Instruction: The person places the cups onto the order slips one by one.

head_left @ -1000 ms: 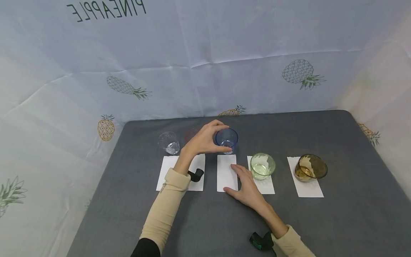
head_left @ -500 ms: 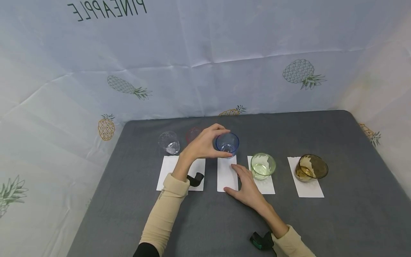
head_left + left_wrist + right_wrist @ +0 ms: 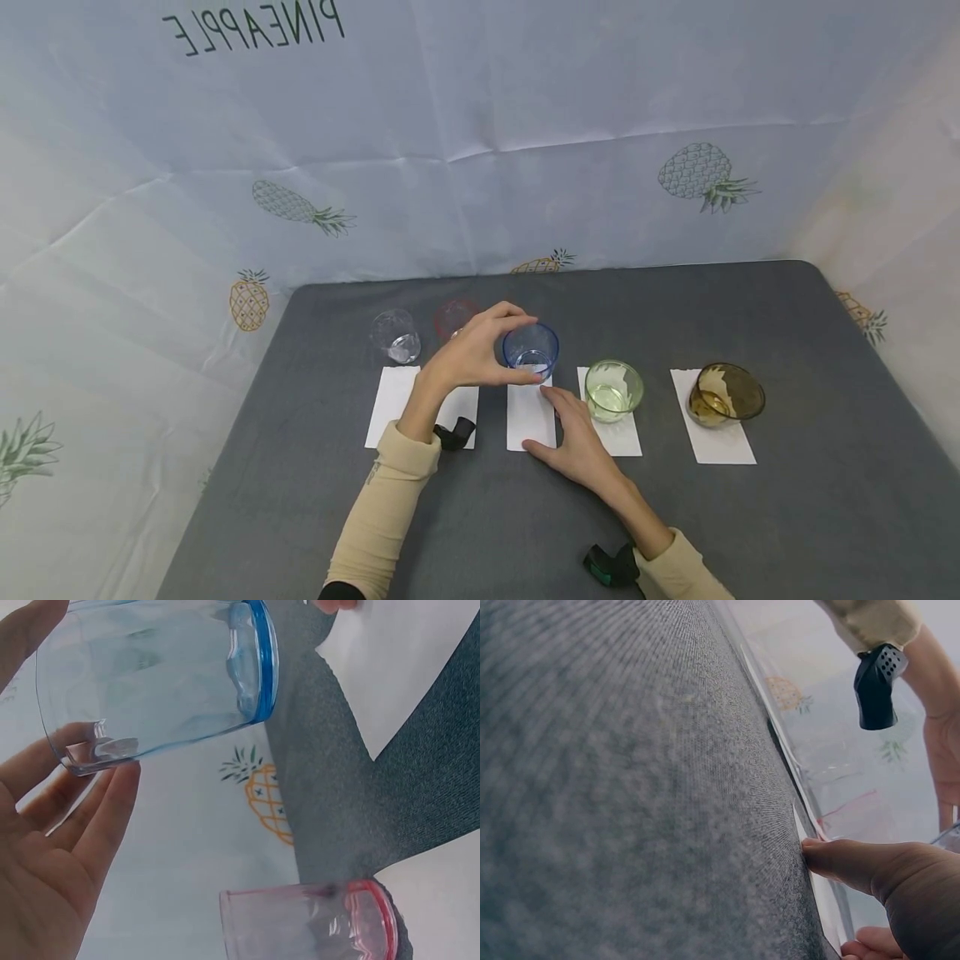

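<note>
A blue-tinted glass (image 3: pixel 531 346) is in my left hand (image 3: pixel 468 346), gripped between thumb and fingers near its rim. In the left wrist view the blue glass (image 3: pixel 161 679) appears raised off the table, its thick base toward the tabletop. Just in front of it lies a white paper rectangle (image 3: pixel 525 421). My right hand (image 3: pixel 576 437) rests at that paper, thumb and fingers spread to its edges. The right wrist view shows the thumb (image 3: pixel 847 859) touching the paper's edge. Behind my left hand stands a red-tinted glass (image 3: pixel 450 315), partly hidden.
A clear glass (image 3: pixel 394 333) stands at the back left, behind another paper (image 3: pixel 384 417). To the right, a green glass (image 3: pixel 613 392) and an amber glass (image 3: pixel 726 393) each stand on paper. A pineapple-print cloth (image 3: pixel 480 200) hangs behind the grey table (image 3: pixel 810 367).
My left hand has brought the blue glass toward me, so it now overlaps the far end of the middle paper. The right hand has stayed in place.
</note>
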Action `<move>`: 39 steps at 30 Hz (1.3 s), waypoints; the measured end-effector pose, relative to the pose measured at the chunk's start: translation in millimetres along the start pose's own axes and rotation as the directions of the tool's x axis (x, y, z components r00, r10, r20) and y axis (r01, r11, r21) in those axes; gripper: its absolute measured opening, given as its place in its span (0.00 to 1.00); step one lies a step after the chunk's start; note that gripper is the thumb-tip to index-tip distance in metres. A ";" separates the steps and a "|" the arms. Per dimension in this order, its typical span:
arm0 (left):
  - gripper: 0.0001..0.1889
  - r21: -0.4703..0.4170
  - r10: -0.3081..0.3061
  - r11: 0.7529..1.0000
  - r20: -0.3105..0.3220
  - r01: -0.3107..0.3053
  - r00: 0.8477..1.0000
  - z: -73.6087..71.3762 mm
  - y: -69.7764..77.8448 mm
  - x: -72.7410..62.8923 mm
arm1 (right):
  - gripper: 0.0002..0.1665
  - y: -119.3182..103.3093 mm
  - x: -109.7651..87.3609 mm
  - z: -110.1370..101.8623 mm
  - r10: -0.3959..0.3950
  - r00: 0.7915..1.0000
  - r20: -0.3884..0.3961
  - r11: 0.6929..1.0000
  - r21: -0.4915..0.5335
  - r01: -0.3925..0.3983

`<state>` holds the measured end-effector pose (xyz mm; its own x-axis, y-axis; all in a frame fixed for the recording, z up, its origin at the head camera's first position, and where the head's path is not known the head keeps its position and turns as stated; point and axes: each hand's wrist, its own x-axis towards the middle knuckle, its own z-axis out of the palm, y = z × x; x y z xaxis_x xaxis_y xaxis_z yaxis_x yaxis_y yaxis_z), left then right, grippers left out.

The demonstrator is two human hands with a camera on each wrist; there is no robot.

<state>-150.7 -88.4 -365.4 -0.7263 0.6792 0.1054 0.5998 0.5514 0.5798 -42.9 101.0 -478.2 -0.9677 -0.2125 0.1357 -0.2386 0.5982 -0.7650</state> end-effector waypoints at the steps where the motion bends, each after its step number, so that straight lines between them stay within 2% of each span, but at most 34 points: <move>1: 0.42 -0.006 0.002 1.000 0.000 -0.002 1.000 0.1 1.1 -1.2 | 0.47 0.0 0.0 0.0 0.000 1.000 0.001 1.000 0.001 0.000; 15: 0.41 -0.014 0.026 1.000 -0.030 -0.026 0.999 5.2 3.3 -15.7 | 0.47 1.1 -0.8 1.0 -0.011 1.000 -0.016 1.000 -0.008 0.011; 23: 0.41 -0.025 0.009 1.000 -0.017 -0.009 1.000 10.1 -0.2 -20.7 | 0.48 1.1 -1.0 1.1 -0.005 1.000 -0.014 1.000 -0.005 0.005; 31: 0.40 -0.058 0.020 0.998 -0.008 -0.020 1.000 15.4 -3.5 -24.2 | 0.48 0.7 -0.5 0.4 0.025 1.000 0.001 1.000 -0.006 -0.025; 39: 0.40 -0.066 0.003 0.998 -0.003 -0.003 1.000 22.2 -7.2 -28.4 | 0.49 1.5 -0.1 0.9 0.018 1.000 0.000 1.000 -0.006 -0.018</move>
<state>-127.0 -100.9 -390.5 -0.7253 0.6797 0.1092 0.5787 0.5162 0.6314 -43.1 101.3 -479.9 -0.9719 -0.2013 0.1221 -0.2215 0.6063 -0.7638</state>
